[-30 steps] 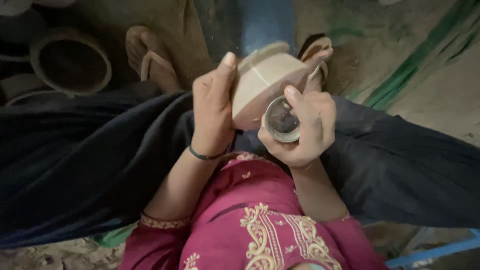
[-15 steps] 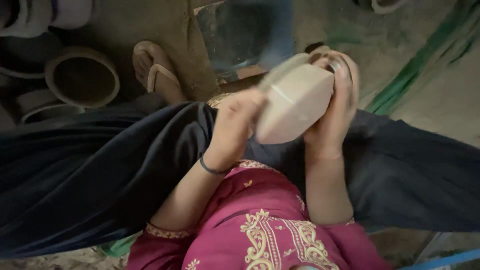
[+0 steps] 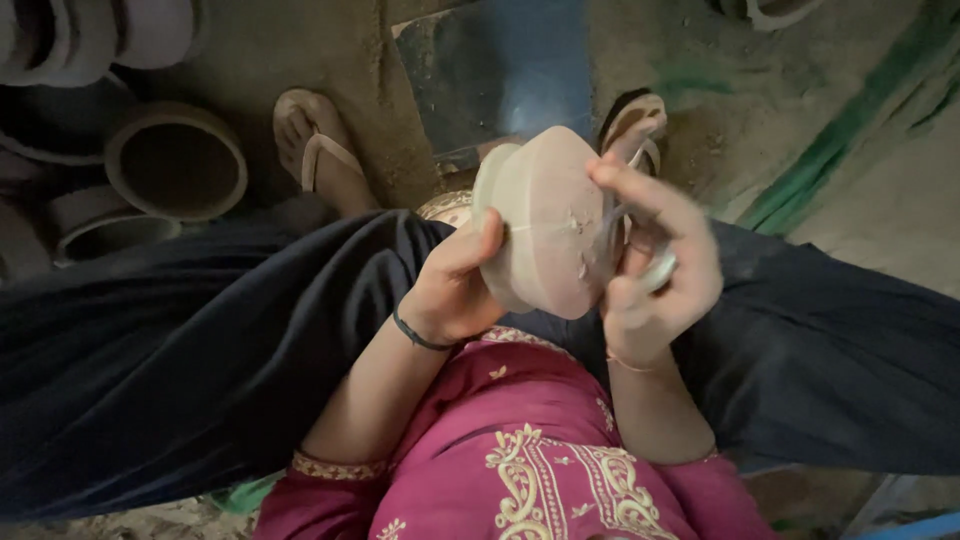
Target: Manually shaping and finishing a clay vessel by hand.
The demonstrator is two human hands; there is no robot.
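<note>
**Between both hands: clay bowl turned base-up, ring tool laid against its side**

At the fingertips of the right hand (image 3: 655,265), a small round ring-shaped tool (image 3: 650,265) is pinched, thumb and fingers closed on it; the blur hides exactly where each finger sits. The tool is pressed to the 3 o'clock side of a pale unfired clay bowl (image 3: 545,220). A second ago the tool's round face was turned toward the camera, below the bowl's rim; now it is seen edge-on, against the wall.

The left hand (image 3: 455,290) is clamped on the bowl from 7 o'clock, thumb laid over the wall, remaining fingers hidden behind. Half a second ago the bowl was held higher and farther right; it has since been lowered toward centre and rotated, so a fresh stretch of wall appears to have been brought to the tool. Small scrape marks are visible on the surface.

Outward: dark trousers (image 3: 200,350) across the lap, sandalled feet at 11 (image 3: 320,160) and 1 o'clock, a blue slab (image 3: 500,70) at 12, more clay pots (image 3: 175,160) at 10 o'clock.
</note>
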